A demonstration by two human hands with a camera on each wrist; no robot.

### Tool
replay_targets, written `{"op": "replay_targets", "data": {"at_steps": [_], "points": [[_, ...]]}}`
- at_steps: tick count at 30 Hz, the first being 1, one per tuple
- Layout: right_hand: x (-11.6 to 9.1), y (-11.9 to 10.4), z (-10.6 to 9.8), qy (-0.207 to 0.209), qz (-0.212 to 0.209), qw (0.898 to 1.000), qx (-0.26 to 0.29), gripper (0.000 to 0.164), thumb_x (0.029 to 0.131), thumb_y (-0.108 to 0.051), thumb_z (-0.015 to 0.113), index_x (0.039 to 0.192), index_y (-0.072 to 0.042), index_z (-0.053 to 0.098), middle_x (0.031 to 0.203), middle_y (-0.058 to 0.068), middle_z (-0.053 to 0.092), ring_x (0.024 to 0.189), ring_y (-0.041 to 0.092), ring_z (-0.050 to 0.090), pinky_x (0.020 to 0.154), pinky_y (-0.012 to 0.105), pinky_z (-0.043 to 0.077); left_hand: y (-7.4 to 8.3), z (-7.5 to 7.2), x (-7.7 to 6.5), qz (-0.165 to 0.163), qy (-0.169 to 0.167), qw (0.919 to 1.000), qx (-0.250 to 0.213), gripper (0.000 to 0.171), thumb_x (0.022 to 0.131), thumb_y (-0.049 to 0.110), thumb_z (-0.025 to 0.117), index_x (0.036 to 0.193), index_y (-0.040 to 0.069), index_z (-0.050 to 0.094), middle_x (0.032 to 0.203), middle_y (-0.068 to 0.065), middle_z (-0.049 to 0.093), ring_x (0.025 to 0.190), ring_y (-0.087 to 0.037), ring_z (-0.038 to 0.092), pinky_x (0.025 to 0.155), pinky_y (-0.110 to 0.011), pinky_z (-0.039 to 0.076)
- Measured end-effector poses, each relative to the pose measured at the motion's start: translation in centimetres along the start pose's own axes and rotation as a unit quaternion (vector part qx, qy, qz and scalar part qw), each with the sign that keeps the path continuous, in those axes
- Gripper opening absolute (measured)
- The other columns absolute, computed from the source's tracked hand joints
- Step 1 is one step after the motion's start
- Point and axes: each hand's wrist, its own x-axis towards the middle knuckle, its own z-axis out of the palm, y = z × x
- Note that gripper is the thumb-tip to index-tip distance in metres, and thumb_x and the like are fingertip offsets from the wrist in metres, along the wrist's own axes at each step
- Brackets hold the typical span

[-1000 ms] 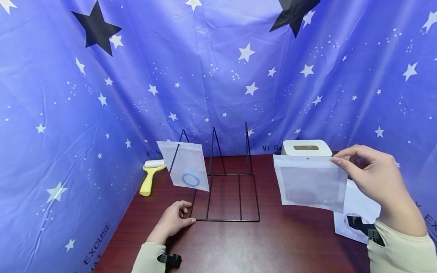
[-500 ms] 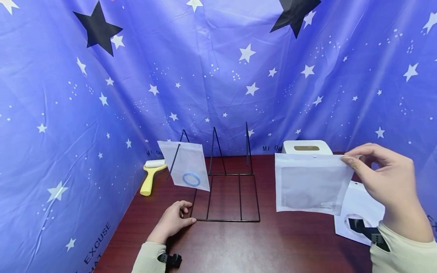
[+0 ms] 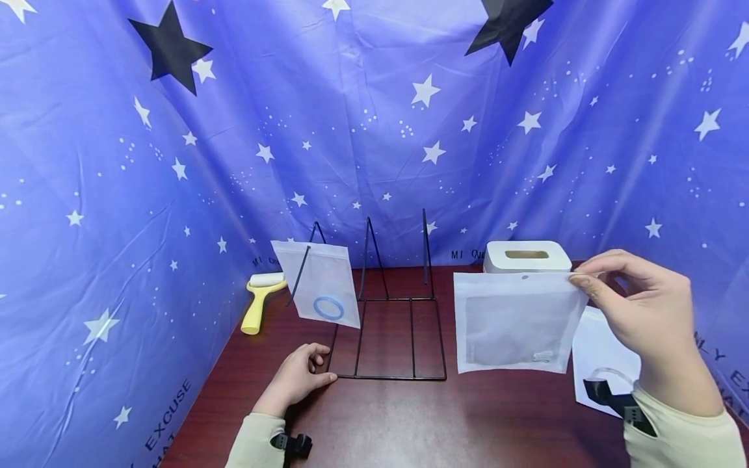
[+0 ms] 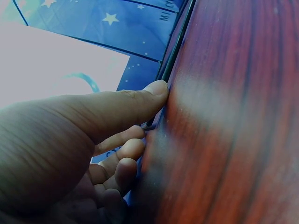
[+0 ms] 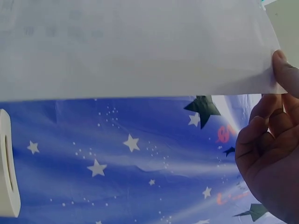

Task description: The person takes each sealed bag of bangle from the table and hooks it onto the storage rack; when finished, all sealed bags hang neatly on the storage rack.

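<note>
Between thumb and index finger, my right hand (image 3: 649, 309) pinches the top right corner of a white zip pouch (image 3: 515, 325), which hangs above the table; the right wrist view shows its pale surface close up. My left hand (image 3: 297, 377) holds the front left corner of a black wire rack (image 3: 413, 338) standing on the table. In the left wrist view the thumb (image 4: 135, 105) lies on the wire with the other fingers curled beside it. Another white pouch (image 3: 322, 276) with a blue ring print leans in the rack's left slot.
A white pouch (image 3: 605, 354) lies on the table under my right forearm, partly hidden. Behind the held pouch stands a white tissue box (image 3: 497, 257). A yellow-handled roller (image 3: 253, 315) lies left of the rack. Star-printed blue cloth (image 3: 374, 130) encloses the dark red table (image 3: 386, 422).
The hanging pouch first swings slightly right, then back left and a little lower with my right hand. My left hand stays at the rack's corner.
</note>
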Motion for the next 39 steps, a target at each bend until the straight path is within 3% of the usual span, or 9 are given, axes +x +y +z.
{"op": "replay_targets", "data": {"at_steps": [5,9,21,24,31,39], "points": [[-0.1,0.1,1.2,-0.013,-0.014,1.0,-0.013,0.012,0.077,0.034,0.067,0.085,0.024,0.066,0.08,0.014,0.071,0.061,0.012,0.053,0.054,0.017,0.04,0.1,0.0,0.0,0.002,0.001,1.0,0.002,0.049,0.08,0.026,0.094,0.122,0.015,0.071,0.094,0.006,0.057,0.08,-0.013,0.053,0.074,-0.034,0.045],[-0.3,0.7,1.7,-0.017,-0.013,0.999,-0.028,0.013,0.077,0.033,0.068,0.085,0.023,0.067,0.082,0.013,0.071,0.064,0.011,0.054,0.057,0.017,0.041,0.1,0.0,0.1,0.004,-0.002,1.0,0.002,0.049,0.08,0.027,0.094,0.122,0.015,0.071,0.094,0.006,0.057,0.08,-0.013,0.053,0.074,-0.035,0.045],[-0.9,1.9,3.5,-0.039,-0.018,0.999,0.004,0.016,0.076,0.034,0.069,0.086,0.022,0.067,0.082,0.016,0.07,0.073,0.015,0.061,0.062,0.018,0.047,-0.1,0.0,0.1,0.004,0.002,1.0,0.004,0.049,0.08,0.027,0.094,0.122,0.016,0.072,0.093,0.006,0.057,0.079,-0.012,0.052,0.074,-0.035,0.045],[-0.8,1.7,4.2,-0.043,-0.024,0.999,-0.013,0.018,0.074,0.033,0.07,0.085,0.02,0.069,0.08,0.014,0.07,0.072,0.014,0.058,0.063,0.018,0.045,-0.2,0.0,0.0,0.001,0.0,1.0,0.007,0.049,0.08,0.028,0.094,0.121,0.016,0.072,0.093,0.007,0.057,0.079,-0.012,0.052,0.074,-0.035,0.045],[-0.7,1.7,5.3,-0.04,-0.033,0.992,-0.113,0.024,0.071,0.032,0.072,0.083,0.012,0.073,0.077,0.008,0.069,0.07,0.011,0.054,0.064,0.019,0.04,-0.1,0.0,0.1,0.005,-0.002,1.0,0.006,0.049,0.08,0.028,0.094,0.122,0.015,0.071,0.094,0.006,0.057,0.08,-0.012,0.053,0.075,-0.036,0.045],[-0.8,2.1,7.0,-0.05,-0.011,0.995,-0.09,0.028,0.071,0.035,0.069,0.084,0.01,0.072,0.077,0.006,0.066,0.068,0.012,0.048,0.058,0.02,0.037,-0.1,-0.1,0.1,0.009,-0.005,0.9999,0.002,0.049,0.081,0.026,0.093,0.124,0.013,0.072,0.094,0.005,0.058,0.08,-0.012,0.054,0.074,-0.035,0.046]]}}
